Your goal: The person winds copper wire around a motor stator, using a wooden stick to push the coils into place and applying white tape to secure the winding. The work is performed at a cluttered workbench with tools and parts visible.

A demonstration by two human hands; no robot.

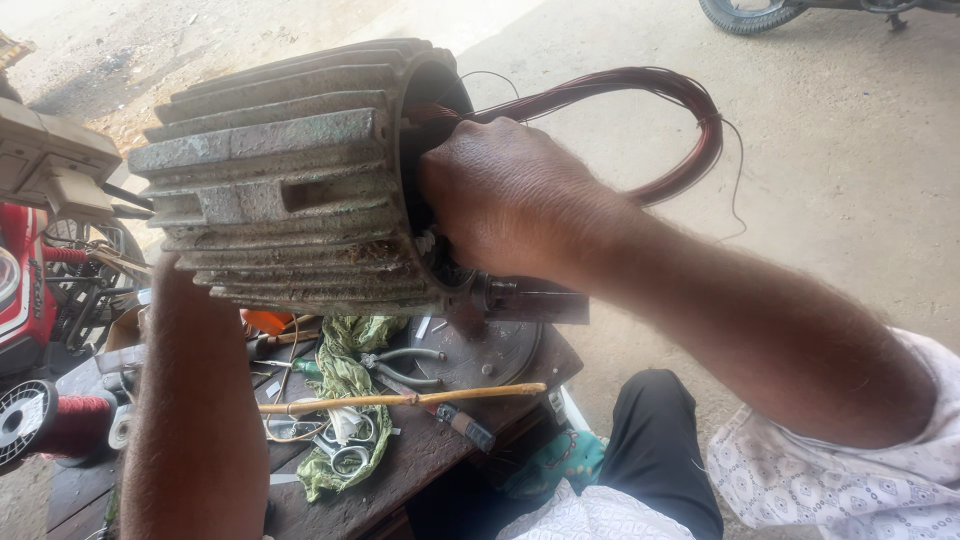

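Note:
A grey finned motor housing (pixel 290 180) lies on its side, raised above a wooden bench. My right hand (pixel 500 195) reaches into its open end, fingers closed around a bundle of reddish copper winding wire (pixel 660 100) that loops out to the right. My left forearm (pixel 190 420) rises from below behind the housing; my left hand is hidden behind the housing and seems to support it from the far side.
The wooden bench (pixel 420 450) holds a thin wooden stick (pixel 400 400), pliers (pixel 400 365), scissors (pixel 345 450), a green rag (pixel 345 380) and a round metal cover (pixel 490 350). A spool of red wire (pixel 50 420) sits at left, a red machine (pixel 25 290) behind it. A tyre (pixel 745 12) stands on the concrete floor.

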